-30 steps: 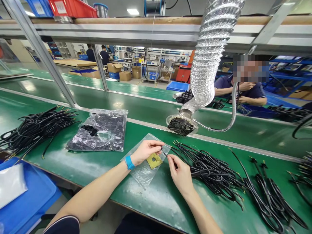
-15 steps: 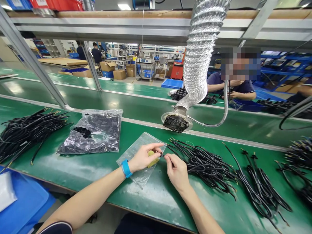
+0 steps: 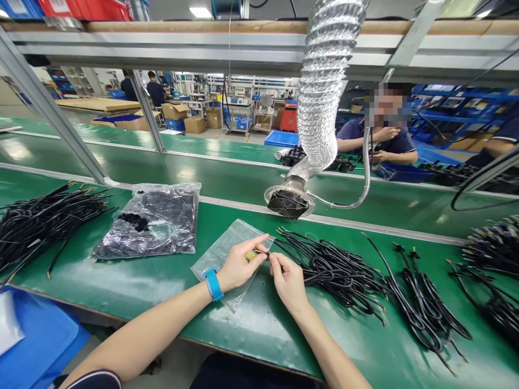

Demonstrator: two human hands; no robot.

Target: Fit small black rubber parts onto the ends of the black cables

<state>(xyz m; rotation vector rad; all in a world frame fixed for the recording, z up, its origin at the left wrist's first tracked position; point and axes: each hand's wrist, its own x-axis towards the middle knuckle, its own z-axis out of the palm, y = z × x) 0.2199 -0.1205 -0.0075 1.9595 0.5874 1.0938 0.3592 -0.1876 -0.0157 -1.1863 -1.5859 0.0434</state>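
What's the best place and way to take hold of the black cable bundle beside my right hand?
Across the middle of the cable bundle, I'd say, coming down from above on the near side. It lies low on the bench with its loops crowded there, while loose ends fan out at both tips, so an end hold would likely catch only a few. The fan hood hangs near the far-left tip.

Bright overhead light, ceiling lamp glowing; white glare on green bench; edges stretched, background soft.
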